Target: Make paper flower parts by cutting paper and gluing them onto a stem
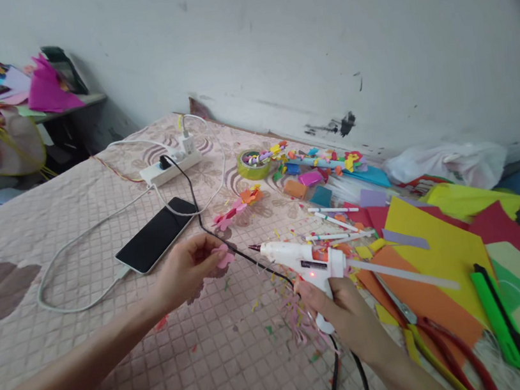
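Note:
Pinched in the fingers of my left hand (191, 268) is a small pink paper flower (224, 256). My right hand (341, 309) grips the handle of a white hot glue gun (298, 257), whose small red light is lit. The gun's dark nozzle points left, a short gap from the flower. A long clear glue stick (404, 273) sticks out of its back end. A black cord (194, 191) crosses the cloth just behind the flower. Beyond my left hand lies a cluster of pink and orange paper flowers (237, 206).
A phone (157, 235) on a white cable and a power strip (171, 167) lie on the left. Rightward are a tape roll (255, 168), coloured paper (439, 228), red-handled scissors (444, 337), a green utility knife (497, 316) and a plastic bag (449, 165). A wall stands behind.

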`<state>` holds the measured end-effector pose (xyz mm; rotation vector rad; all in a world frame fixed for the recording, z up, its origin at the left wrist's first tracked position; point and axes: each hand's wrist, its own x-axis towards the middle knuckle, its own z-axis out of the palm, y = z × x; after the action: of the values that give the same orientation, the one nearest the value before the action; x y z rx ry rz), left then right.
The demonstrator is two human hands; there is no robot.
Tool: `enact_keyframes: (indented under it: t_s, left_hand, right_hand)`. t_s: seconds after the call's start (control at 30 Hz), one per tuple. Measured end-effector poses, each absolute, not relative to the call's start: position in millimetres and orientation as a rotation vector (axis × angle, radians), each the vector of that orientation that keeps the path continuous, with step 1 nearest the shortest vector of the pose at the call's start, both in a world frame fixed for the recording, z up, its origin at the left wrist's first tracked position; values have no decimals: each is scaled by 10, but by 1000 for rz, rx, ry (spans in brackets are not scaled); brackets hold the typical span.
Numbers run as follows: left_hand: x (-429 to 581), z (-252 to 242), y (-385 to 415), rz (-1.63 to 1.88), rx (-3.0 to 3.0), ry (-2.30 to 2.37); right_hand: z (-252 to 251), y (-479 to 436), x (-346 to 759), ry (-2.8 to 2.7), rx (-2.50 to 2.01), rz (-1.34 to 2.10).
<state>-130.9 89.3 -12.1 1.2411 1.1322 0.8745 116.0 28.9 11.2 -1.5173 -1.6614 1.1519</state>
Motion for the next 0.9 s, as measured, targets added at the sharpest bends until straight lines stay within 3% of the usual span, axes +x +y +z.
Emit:
enact_keyframes:
  t_s: [0.23,0.5,0.9]
  left_hand:
    - [-1300,-52,823,930,1450,1151]
    - [-1361,3,827,1376,2505,870]
    - [-1434,-13,877,1445,2711,676]
  right_hand:
    - [117,305,1143,-1660,-1526,1238]
    - [192,233,1144,-1616,-1550,1184]
    - [228,209,1131,-1651,-1412,1287]
